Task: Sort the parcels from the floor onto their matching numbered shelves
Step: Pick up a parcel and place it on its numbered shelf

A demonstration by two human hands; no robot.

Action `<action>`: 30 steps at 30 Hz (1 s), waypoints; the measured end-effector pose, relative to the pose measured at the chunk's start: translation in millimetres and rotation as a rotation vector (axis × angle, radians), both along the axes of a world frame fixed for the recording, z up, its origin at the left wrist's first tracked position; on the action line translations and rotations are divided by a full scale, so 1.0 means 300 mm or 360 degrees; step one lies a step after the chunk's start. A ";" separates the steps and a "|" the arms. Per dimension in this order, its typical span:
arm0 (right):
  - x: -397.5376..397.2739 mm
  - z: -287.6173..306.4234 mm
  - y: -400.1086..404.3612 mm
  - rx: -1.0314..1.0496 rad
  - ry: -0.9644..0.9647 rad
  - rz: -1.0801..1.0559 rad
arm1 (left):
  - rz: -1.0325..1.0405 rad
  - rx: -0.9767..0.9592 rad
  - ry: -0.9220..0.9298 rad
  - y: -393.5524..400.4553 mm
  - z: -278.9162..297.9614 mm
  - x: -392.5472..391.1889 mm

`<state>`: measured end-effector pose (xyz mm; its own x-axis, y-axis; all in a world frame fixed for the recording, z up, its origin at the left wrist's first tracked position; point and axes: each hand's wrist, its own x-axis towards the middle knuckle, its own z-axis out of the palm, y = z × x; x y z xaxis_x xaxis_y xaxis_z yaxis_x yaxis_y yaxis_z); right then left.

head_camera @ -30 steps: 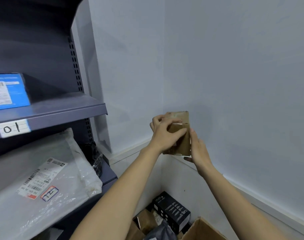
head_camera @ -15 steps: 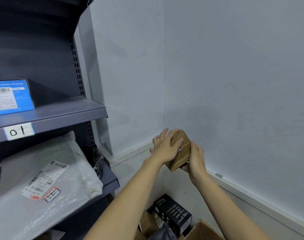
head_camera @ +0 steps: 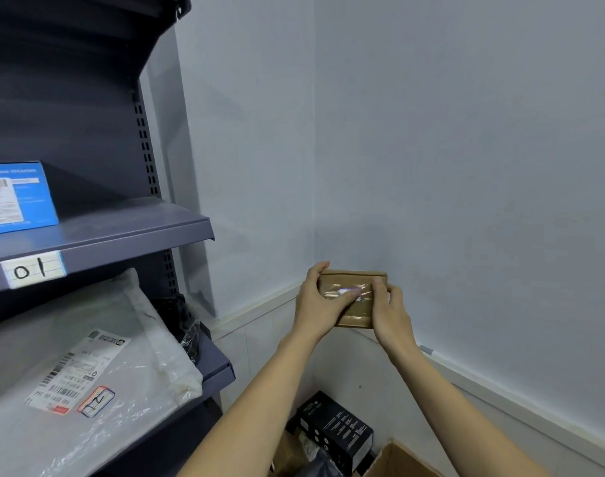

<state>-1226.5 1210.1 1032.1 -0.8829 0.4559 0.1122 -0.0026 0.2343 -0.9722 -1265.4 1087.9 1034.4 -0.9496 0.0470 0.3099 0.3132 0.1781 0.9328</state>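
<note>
Four boxes (head_camera: 352, 301), one mailer bag (head_camera: 87, 366)

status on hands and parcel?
Left hand and right hand both grip brown parcel, held in the air. Not yet shelved. Nothing blocking.

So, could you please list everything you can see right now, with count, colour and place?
Small cardboard parcel: one, brown, taped, held up before the wall corner.
Blue box: one, blue with white label, on the shelf marked 01.
Plastic mailer bag: one, white, labelled, on the lower shelf.
Black wrapped item: one, black, behind the mailer.
Black box: one, on the floor pile.
Open carton: one, brown, bottom edge.
Left hand: grips the parcel's left side.
Right hand: grips its right side.
</note>
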 end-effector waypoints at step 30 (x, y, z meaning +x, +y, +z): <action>0.391 0.581 -0.750 -0.0207 0.0887 0.0580 | 0.0794 0.0208 0.0549 -0.694 0.620 0.642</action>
<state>-1109.1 985.3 1206.5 -0.8089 0.1807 0.5595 -0.5681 0.0049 -0.8229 -1072.9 879.5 1220.4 -0.6916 -0.4358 0.5760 0.5090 0.2717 0.8168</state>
